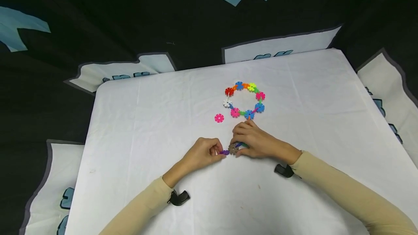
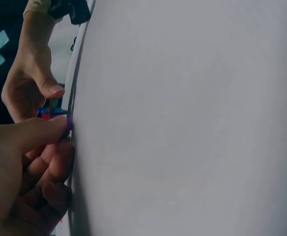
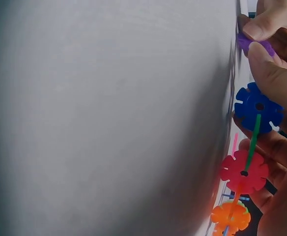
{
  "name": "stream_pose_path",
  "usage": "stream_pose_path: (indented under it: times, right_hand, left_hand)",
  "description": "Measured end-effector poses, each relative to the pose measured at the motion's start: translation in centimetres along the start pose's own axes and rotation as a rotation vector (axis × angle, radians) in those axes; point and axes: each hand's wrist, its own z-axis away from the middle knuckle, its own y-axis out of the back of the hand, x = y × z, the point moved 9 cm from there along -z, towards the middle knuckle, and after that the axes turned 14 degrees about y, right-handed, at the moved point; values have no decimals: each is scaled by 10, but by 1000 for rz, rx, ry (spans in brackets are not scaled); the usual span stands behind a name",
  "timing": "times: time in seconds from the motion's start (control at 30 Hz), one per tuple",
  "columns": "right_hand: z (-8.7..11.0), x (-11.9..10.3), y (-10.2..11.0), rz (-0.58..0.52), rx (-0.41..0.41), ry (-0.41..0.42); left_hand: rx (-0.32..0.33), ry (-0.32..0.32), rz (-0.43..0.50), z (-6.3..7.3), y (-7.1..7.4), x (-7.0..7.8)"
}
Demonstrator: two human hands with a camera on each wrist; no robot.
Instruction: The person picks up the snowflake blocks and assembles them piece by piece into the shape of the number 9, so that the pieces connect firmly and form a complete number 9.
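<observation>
Both hands work close together over the white table. My left hand (image 1: 201,152) pinches a small purple notched disc (image 3: 255,45) between thumb and fingers. Just right of it, my right hand (image 1: 256,140) grips a grey-brown notched disc (image 1: 233,148) by its edge, near the purple one; whether the two discs are joined I cannot tell. Under the right hand runs a chain of interlocked discs: in the right wrist view a blue disc (image 3: 259,118), a green one edge-on (image 3: 252,145), a pink one (image 3: 244,178) and an orange one (image 3: 227,215). The palm hides part of it.
Beyond the right hand, multicoloured discs form a ring, with a white disc (image 1: 227,103) at its left and a red disc (image 1: 229,91) above. A loose pink disc (image 1: 219,118) lies left of it. The white-covered table (image 1: 147,119) has dark cloth behind.
</observation>
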Motion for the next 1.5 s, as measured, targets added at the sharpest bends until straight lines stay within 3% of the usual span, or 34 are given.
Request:
stream_pose_path:
  times: [0.53, 0.83, 1.03, 1.3, 1.5]
  right_hand:
    - [-7, -13, -1, -5, 4, 92]
    - [-6, -17, -4, 9, -63, 84]
    - [-5, -15, -5, -44, -64, 46]
    - [-3, -7, -6, -74, -82, -31]
    - [-2, -4, -7, -66, -91, -33]
  left_hand:
    - [58, -116, -71, 6, -9, 21]
    - [27, -142, -89, 5, -10, 29]
    - [4, -120, -85, 3, -10, 29]
    - [60, -66, -122, 5, -7, 22]
    - [93, -57, -145, 8, -6, 19]
